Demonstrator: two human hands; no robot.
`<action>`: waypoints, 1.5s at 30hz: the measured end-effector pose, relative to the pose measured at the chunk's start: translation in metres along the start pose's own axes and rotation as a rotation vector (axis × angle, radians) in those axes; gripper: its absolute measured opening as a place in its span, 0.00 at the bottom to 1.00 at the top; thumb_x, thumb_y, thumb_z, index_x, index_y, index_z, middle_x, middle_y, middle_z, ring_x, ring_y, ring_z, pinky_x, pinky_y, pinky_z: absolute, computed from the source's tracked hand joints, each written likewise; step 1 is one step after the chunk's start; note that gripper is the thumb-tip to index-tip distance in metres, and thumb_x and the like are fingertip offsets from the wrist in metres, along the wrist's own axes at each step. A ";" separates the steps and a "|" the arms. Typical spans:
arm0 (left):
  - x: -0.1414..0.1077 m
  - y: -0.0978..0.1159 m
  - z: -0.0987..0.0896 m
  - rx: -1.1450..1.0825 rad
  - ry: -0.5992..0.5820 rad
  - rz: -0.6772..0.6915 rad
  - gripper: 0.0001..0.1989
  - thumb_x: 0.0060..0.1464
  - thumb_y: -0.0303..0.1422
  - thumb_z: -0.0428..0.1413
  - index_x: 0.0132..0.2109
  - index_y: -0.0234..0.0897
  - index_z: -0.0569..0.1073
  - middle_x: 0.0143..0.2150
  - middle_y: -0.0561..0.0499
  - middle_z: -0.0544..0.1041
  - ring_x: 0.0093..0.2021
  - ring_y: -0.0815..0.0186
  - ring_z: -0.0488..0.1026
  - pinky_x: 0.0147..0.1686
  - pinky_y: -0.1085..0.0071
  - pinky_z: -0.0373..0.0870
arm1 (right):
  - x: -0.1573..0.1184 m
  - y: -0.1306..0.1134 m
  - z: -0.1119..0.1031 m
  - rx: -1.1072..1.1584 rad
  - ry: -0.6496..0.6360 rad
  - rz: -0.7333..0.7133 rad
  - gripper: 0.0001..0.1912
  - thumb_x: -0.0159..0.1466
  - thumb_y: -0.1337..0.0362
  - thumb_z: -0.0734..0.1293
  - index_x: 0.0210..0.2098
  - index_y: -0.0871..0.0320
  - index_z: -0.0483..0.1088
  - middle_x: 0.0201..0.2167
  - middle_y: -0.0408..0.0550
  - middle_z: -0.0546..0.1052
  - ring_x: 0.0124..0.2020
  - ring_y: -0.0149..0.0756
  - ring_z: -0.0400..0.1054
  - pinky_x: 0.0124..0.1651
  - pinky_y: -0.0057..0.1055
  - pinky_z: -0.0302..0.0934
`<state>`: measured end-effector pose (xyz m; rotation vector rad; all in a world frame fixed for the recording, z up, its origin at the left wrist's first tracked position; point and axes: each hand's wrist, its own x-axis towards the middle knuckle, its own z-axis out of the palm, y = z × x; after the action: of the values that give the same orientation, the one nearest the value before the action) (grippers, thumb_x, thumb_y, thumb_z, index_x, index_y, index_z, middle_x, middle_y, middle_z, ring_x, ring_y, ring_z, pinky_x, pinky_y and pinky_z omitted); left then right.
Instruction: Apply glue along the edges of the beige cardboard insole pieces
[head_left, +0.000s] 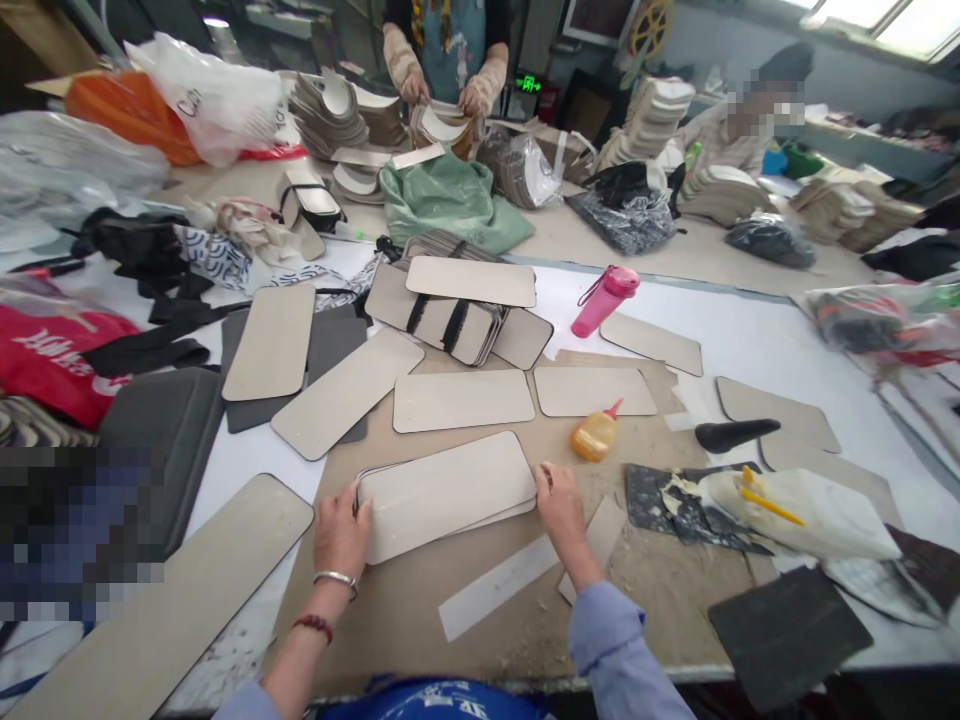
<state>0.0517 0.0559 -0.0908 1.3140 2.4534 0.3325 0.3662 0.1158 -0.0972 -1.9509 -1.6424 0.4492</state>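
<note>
In front of me lies a beige panel [450,500] with rounded corners and a dark edge. A second panel shows from under its lower right side. My left hand [341,535] grips the left end, with a metal bangle and a dark red bead bracelet on the wrist. At the right end my right hand [561,505] has its fingers closed on the edge. A yellow glue bottle [594,437] with a red tip lies beyond my right hand. White paper strips [499,588] lie below the panels on the brown board [405,640].
More beige panels [463,402] lie beyond and at both sides. A pink bottle [604,302] stands behind them. At the right are a white container [802,510] and a black-handled tool [735,434]. Across the table a co-worker [450,60] handles stacked pieces; another person sits far right.
</note>
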 end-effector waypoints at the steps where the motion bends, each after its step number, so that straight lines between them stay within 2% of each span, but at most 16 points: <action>1: 0.000 -0.001 0.001 0.003 -0.001 0.008 0.19 0.56 0.32 0.48 0.53 0.31 0.69 0.41 0.42 0.67 0.45 0.58 0.67 0.50 0.62 0.64 | 0.009 0.001 -0.003 -0.022 0.043 0.046 0.18 0.62 0.52 0.54 0.35 0.59 0.68 0.35 0.56 0.72 0.41 0.42 0.65 0.48 0.39 0.58; 3: 0.000 -0.004 0.003 0.010 0.005 0.026 0.19 0.56 0.33 0.47 0.53 0.31 0.69 0.41 0.42 0.67 0.45 0.57 0.67 0.50 0.61 0.64 | 0.030 0.008 -0.016 -0.073 0.149 0.166 0.21 0.60 0.50 0.57 0.40 0.62 0.67 0.40 0.61 0.71 0.47 0.48 0.62 0.51 0.44 0.55; 7: 0.003 -0.012 0.010 0.037 0.032 0.047 0.20 0.57 0.36 0.45 0.53 0.32 0.69 0.40 0.42 0.67 0.45 0.56 0.66 0.48 0.59 0.66 | 0.082 0.031 -0.040 -0.129 0.261 0.403 0.40 0.51 0.42 0.65 0.50 0.69 0.61 0.48 0.74 0.66 0.53 0.59 0.58 0.51 0.50 0.53; 10: 0.005 -0.014 0.013 0.018 0.031 0.039 0.21 0.56 0.37 0.45 0.53 0.32 0.69 0.40 0.42 0.67 0.44 0.56 0.67 0.48 0.59 0.66 | 0.118 0.046 -0.040 -0.084 0.202 0.536 0.45 0.41 0.38 0.69 0.45 0.70 0.65 0.42 0.75 0.70 0.46 0.61 0.65 0.46 0.49 0.58; 13: 0.007 -0.015 0.014 -0.007 0.016 0.020 0.22 0.56 0.37 0.45 0.53 0.32 0.70 0.39 0.42 0.67 0.45 0.55 0.67 0.49 0.59 0.66 | 0.132 0.055 -0.033 0.003 0.162 0.608 0.43 0.34 0.42 0.72 0.42 0.66 0.66 0.36 0.68 0.73 0.39 0.54 0.69 0.40 0.43 0.62; 16: 0.008 -0.016 0.014 0.010 0.018 0.006 0.22 0.56 0.37 0.45 0.53 0.31 0.70 0.39 0.42 0.67 0.45 0.54 0.67 0.49 0.58 0.66 | 0.121 0.056 -0.030 0.075 0.213 0.585 0.44 0.37 0.44 0.72 0.47 0.63 0.61 0.42 0.62 0.72 0.40 0.47 0.69 0.42 0.37 0.63; 20: 0.005 -0.011 0.011 0.025 0.037 0.024 0.21 0.55 0.35 0.47 0.53 0.31 0.70 0.40 0.42 0.67 0.45 0.55 0.67 0.50 0.59 0.65 | 0.083 0.055 -0.030 0.133 0.365 0.345 0.45 0.43 0.46 0.70 0.53 0.60 0.53 0.50 0.59 0.66 0.48 0.45 0.65 0.51 0.38 0.59; 23: 0.004 -0.004 0.008 0.008 0.028 -0.002 0.20 0.55 0.32 0.48 0.52 0.30 0.70 0.41 0.42 0.67 0.45 0.56 0.67 0.51 0.60 0.65 | 0.056 0.058 -0.031 0.110 0.427 0.187 0.45 0.43 0.45 0.71 0.53 0.61 0.54 0.50 0.59 0.66 0.48 0.47 0.65 0.51 0.42 0.59; 27: 0.002 -0.002 0.008 -0.014 0.039 -0.023 0.19 0.54 0.32 0.49 0.52 0.31 0.70 0.41 0.42 0.67 0.45 0.57 0.67 0.50 0.60 0.65 | 0.022 0.061 -0.031 0.087 0.399 0.167 0.39 0.50 0.44 0.67 0.53 0.63 0.57 0.46 0.61 0.69 0.43 0.45 0.67 0.45 0.41 0.62; 29: 0.002 -0.005 0.010 -0.021 0.058 -0.012 0.19 0.54 0.32 0.49 0.52 0.32 0.70 0.41 0.42 0.67 0.45 0.56 0.67 0.48 0.60 0.66 | 0.005 0.055 -0.027 0.023 0.330 0.130 0.28 0.58 0.47 0.61 0.46 0.64 0.63 0.41 0.61 0.71 0.40 0.44 0.66 0.43 0.41 0.62; 31: 0.001 -0.008 0.013 -0.036 0.072 0.008 0.20 0.54 0.33 0.49 0.52 0.32 0.70 0.41 0.42 0.67 0.44 0.56 0.66 0.48 0.59 0.67 | -0.007 0.044 -0.015 -0.016 0.174 0.030 0.20 0.63 0.52 0.55 0.39 0.62 0.67 0.36 0.58 0.72 0.38 0.42 0.66 0.42 0.40 0.62; 35: 0.002 -0.012 0.014 -0.072 0.079 0.024 0.19 0.54 0.33 0.49 0.52 0.33 0.71 0.39 0.44 0.67 0.43 0.58 0.67 0.49 0.60 0.66 | -0.006 0.017 0.014 -0.011 -0.043 -0.084 0.13 0.61 0.64 0.55 0.33 0.58 0.70 0.32 0.53 0.74 0.38 0.40 0.66 0.45 0.37 0.60; 37: 0.002 -0.011 0.013 -0.084 0.082 0.027 0.19 0.53 0.32 0.48 0.51 0.33 0.71 0.39 0.44 0.67 0.43 0.58 0.67 0.49 0.60 0.65 | 0.001 0.005 0.019 -0.020 -0.099 -0.076 0.12 0.58 0.69 0.56 0.30 0.58 0.71 0.29 0.53 0.74 0.37 0.41 0.66 0.46 0.38 0.58; 40: 0.003 -0.009 0.010 -0.118 0.087 0.027 0.19 0.53 0.30 0.47 0.50 0.32 0.72 0.39 0.43 0.68 0.44 0.58 0.67 0.50 0.60 0.64 | 0.006 -0.012 0.014 -0.016 -0.148 -0.027 0.11 0.57 0.70 0.57 0.29 0.59 0.71 0.29 0.54 0.73 0.39 0.43 0.66 0.49 0.41 0.56; 43: 0.004 -0.011 0.006 -0.175 0.049 0.018 0.20 0.53 0.30 0.46 0.51 0.28 0.71 0.39 0.41 0.69 0.45 0.57 0.67 0.51 0.60 0.64 | -0.003 -0.030 0.002 0.032 -0.173 0.071 0.11 0.58 0.69 0.57 0.33 0.59 0.71 0.33 0.55 0.74 0.41 0.44 0.66 0.48 0.41 0.57; 45: 0.005 -0.016 0.002 -0.203 0.028 0.010 0.21 0.52 0.32 0.45 0.50 0.26 0.70 0.38 0.41 0.70 0.46 0.55 0.67 0.50 0.60 0.65 | -0.015 -0.044 -0.004 0.100 -0.192 0.161 0.11 0.58 0.67 0.58 0.35 0.58 0.70 0.33 0.52 0.74 0.38 0.42 0.68 0.44 0.38 0.61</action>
<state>0.0382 0.0516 -0.0996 1.2436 2.3637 0.5897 0.3310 0.1048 -0.0690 -2.0245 -1.5492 0.7886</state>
